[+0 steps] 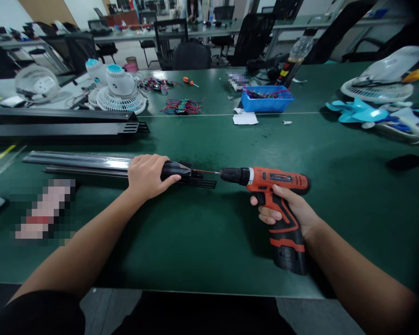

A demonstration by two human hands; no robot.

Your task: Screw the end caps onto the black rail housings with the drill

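Note:
My left hand (148, 176) is wrapped over the right end of a long, glossy black profile (80, 160) lying on the green table. Under and beside it lies another dark strip with a slotted end (206, 183). My right hand (293, 207) grips an orange and black cordless drill (279, 179) by its handle, the index finger at the trigger. The drill points left, level with the profile. A thin bit (212, 172) reaches from the chuck toward the profile's end; whether its tip touches anything there I cannot tell.
More black profiles (56, 128) lie behind on the left. White fan parts (120, 93), wired circuit boards (182, 106), an orange screwdriver (189, 82), a blue bin (267, 103) and a bottle (296, 56) stand farther back. Blue fan blades (361, 111) lie at right. A phone-like object (45, 209) is near my left forearm.

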